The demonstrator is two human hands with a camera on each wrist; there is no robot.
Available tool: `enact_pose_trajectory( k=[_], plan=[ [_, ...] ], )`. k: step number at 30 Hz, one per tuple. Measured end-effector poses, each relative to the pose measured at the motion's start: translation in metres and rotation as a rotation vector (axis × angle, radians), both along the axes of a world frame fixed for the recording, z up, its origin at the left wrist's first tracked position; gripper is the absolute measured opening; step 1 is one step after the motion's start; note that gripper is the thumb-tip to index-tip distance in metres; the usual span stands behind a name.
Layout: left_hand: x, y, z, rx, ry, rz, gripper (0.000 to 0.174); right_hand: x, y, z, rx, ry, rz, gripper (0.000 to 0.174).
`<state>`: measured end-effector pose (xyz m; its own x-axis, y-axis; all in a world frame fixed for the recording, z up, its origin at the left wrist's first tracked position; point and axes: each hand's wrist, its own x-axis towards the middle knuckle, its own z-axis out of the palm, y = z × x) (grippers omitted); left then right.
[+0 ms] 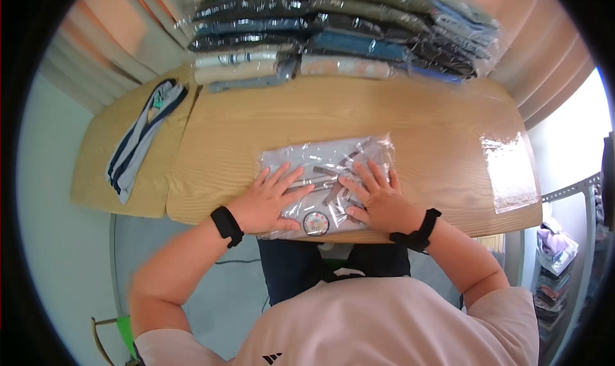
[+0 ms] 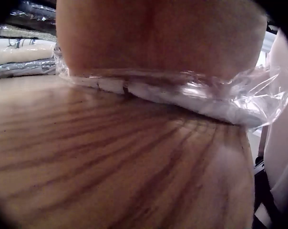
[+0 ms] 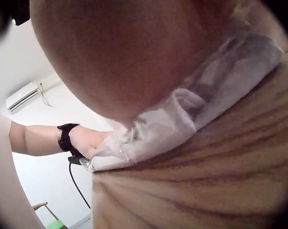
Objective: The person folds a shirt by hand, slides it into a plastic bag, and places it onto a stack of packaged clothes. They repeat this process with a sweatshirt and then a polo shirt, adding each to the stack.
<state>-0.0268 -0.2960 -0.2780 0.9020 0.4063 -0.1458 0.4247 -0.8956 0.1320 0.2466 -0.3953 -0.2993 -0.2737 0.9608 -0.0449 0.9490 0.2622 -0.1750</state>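
A folded light grey garment with dark stripe marks lies in a clear plastic bag (image 1: 320, 153) at the table's front edge. A round printed badge (image 1: 316, 224) shows on its near side. My left hand (image 1: 261, 204) presses flat on the left part of the bag, fingers spread. On the right part rests my right hand (image 1: 383, 206), its fingers also straight and spread. In the left wrist view, the bag's crinkled edge (image 2: 153, 95) shows under the hand, low against the wood. The right wrist view has the bag's side (image 3: 158, 138) beneath the palm.
Stacks of bagged folded clothes (image 1: 256, 42) stand along the table's back. A striped grey and navy garment (image 1: 144, 138) lies at the left. An empty-looking clear plastic sheet or bag (image 1: 510, 174) lies at the right edge. Beyond it is a metal rack (image 1: 580, 190) with more bagged clothes.
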Motion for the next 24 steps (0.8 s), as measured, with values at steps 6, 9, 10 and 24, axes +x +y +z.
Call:
enact_pose_trajectory(
  k=[6,9,10,24],
  plan=[
    [-0.003,-0.001,0.012,-0.072,-0.088,-0.003,0.081,0.018,-0.001,0.012,-0.054,0.082,0.044,0.067],
    [-0.011,-0.023,0.043,0.139,-0.193,0.039,0.075,0.025,-0.019,0.037,0.132,0.172,-0.049,0.068],
    [-0.017,-0.031,0.044,0.206,-0.229,0.076,0.073,0.029,-0.028,0.038,0.144,0.169,-0.050,0.068],
    [-0.046,-0.080,-0.031,-0.023,-0.625,0.312,0.037,0.037,-0.073,-0.008,0.217,0.549,-0.134,0.053]
  ],
)
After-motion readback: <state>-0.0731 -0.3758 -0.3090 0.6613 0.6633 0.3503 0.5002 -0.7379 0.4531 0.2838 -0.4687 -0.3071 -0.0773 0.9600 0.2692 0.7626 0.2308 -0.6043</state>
